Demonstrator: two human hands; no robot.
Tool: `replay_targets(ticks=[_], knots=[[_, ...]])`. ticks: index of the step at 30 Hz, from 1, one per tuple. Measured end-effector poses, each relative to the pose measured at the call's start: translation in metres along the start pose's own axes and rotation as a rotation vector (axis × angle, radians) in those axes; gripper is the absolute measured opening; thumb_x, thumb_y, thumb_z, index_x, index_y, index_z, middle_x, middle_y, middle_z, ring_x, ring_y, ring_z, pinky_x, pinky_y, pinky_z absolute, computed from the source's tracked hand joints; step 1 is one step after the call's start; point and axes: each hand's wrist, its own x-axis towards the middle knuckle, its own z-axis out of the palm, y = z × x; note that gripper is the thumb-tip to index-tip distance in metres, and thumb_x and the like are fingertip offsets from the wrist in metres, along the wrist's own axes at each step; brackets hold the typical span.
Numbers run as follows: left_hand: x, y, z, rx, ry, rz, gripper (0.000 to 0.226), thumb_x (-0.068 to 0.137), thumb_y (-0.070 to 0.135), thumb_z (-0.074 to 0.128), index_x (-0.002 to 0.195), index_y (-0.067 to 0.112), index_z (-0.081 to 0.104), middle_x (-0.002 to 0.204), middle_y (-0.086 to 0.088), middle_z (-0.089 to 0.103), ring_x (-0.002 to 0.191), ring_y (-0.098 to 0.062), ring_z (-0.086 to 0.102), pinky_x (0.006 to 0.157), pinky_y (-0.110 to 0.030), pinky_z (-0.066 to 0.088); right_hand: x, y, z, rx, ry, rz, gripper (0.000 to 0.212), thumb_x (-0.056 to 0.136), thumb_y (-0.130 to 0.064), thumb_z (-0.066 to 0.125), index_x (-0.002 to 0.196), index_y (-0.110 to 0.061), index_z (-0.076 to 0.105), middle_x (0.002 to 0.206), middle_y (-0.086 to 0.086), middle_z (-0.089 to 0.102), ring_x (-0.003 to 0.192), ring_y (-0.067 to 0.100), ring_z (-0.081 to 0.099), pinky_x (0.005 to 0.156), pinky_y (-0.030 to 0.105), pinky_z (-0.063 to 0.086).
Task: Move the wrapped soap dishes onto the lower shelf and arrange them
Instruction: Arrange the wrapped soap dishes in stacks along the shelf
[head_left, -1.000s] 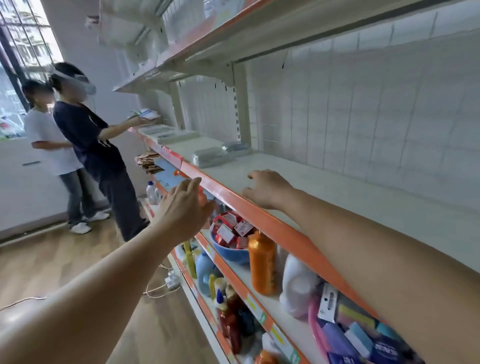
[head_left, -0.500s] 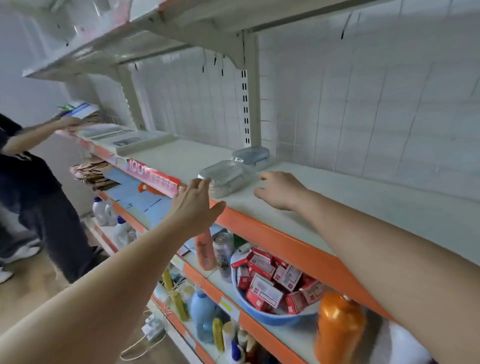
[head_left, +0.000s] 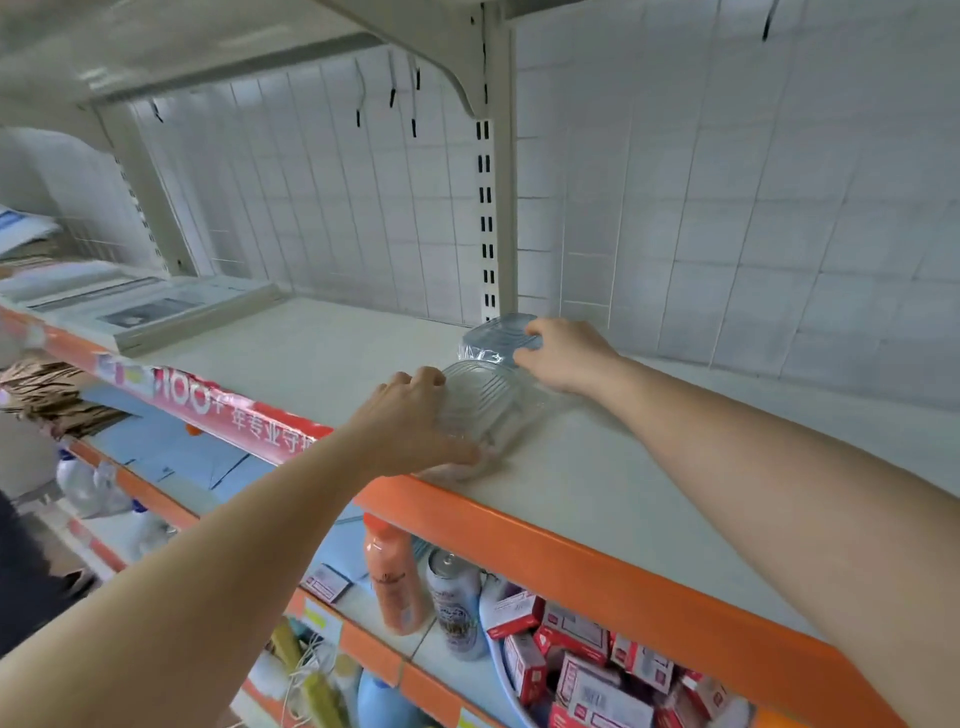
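Head view: both wrapped soap dishes remain on the upper shelf (head_left: 597, 467), beside the upright post (head_left: 496, 208). The left hand (head_left: 410, 426) grasps the clear dish (head_left: 488, 405); the right hand (head_left: 563, 353) grips the bluish dish (head_left: 496, 335). The move down is likely all still ahead.

left hand (head_left: 410, 421): grips the clear dish (head_left: 483, 405) near the shelf (head_left: 597, 467) edge
right hand (head_left: 563, 353): fingers curled on the blue dish (head_left: 496, 332) behind
below: bottle (head_left: 392, 587), can (head_left: 457, 603), red boxes (head_left: 582, 670)
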Motion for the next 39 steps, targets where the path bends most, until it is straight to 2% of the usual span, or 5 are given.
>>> replay_targets(ticks=[9, 16, 26, 30, 39], knots=[[0.046, -0.049, -0.045, -0.157, -0.228, 0.170, 0.070, 0.047, 0.048, 0.073, 0.110, 0.048, 0.043, 0.108, 0.002, 0.039, 0.100, -0.021, 0.045, 0.080, -0.026, 0.034, 0.065, -0.030, 0.020, -0.159, -0.178, -0.027, 0.051, 0.097, -0.039, 0.034, 0.147, -0.029, 0.025, 0.155, -0.001, 0.022, 0.142, 0.024, 0.017, 0.114, 0.041, 0.021], [0.082, -0.088, -0.057, -0.244, -0.233, 0.293, 0.064, 0.041, 0.044, 0.071, 0.101, 0.048, 0.050, 0.114, -0.001, 0.042, 0.101, -0.022, 0.048, 0.073, -0.026, 0.039, 0.049, -0.027, 0.035, -0.084, 0.130, 0.217, 0.030, 0.089, -0.045, 0.050, 0.095, -0.017, 0.062, 0.112, 0.003, 0.061, 0.107, 0.026, 0.052, 0.092, 0.037, 0.042], [0.109, -0.065, -0.040, -0.434, -0.031, 0.425, 0.067, 0.061, 0.038, 0.082, 0.120, 0.037, 0.050, 0.114, -0.003, 0.038, 0.110, -0.024, 0.046, 0.084, -0.026, 0.039, -0.015, -0.012, 0.023, -0.021, 0.165, 0.738, 0.052, 0.070, -0.044, 0.059, 0.119, -0.029, 0.047, 0.140, 0.007, 0.024, 0.132, 0.031, 0.024, 0.095, 0.040, 0.039], [0.101, -0.028, -0.029, -0.465, 0.018, 0.501, 0.070, 0.068, 0.037, 0.078, 0.129, 0.034, 0.044, 0.121, -0.007, 0.035, 0.121, -0.026, 0.038, 0.092, -0.029, 0.038, -0.047, -0.010, 0.013, 0.035, 0.235, 0.712, 0.051, 0.061, -0.047, 0.058, 0.109, -0.030, 0.056, 0.130, -0.001, 0.050, 0.115, 0.024, 0.049, 0.092, 0.033, 0.045], [0.034, 0.096, -0.001, -0.493, -0.012, 0.719, 0.072, 0.069, 0.044, 0.074, 0.133, 0.032, 0.043, 0.130, -0.013, 0.037, 0.125, -0.029, 0.035, 0.105, -0.034, 0.034, -0.177, 0.018, -0.057, -0.145, 0.521, 0.802, 0.073, 0.082, -0.044, 0.061, 0.146, -0.028, 0.029, 0.156, 0.004, 0.010, 0.137, 0.030, 0.021, 0.109, 0.038, 0.030]])
